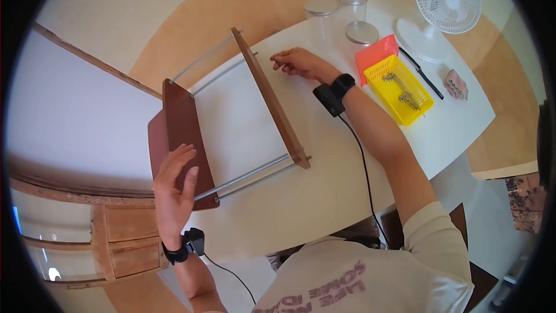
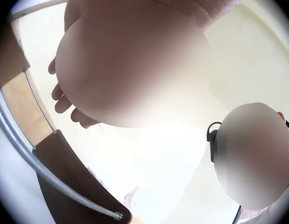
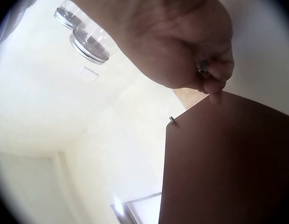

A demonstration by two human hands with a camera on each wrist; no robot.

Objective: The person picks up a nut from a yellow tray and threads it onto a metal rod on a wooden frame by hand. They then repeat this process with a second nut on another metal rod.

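Note:
Two brown boards, a near-upright one (image 1: 269,95) and a dark red one (image 1: 188,133), are joined by metal rods (image 1: 249,174). My left hand (image 1: 174,197) is held with fingers extended beside the dark red board; whether it touches is unclear. In the left wrist view its fingers (image 2: 65,103) show, partly blurred. My right hand (image 1: 302,64) is outside the other board, near a protruding rod end. Its curled fingers pinch a small metal piece (image 3: 203,70) in the right wrist view, where a rod end (image 3: 172,120) sticks out of the board (image 3: 219,158).
On the white table (image 1: 341,162), a yellow basket (image 1: 411,117) holds small metal parts. A red packet (image 1: 370,58), a black pen-like object (image 1: 425,78), a pink bundle (image 1: 456,84), clear jars (image 1: 321,26) and a white fan (image 1: 447,0) are around it. Cables trail from both wrists.

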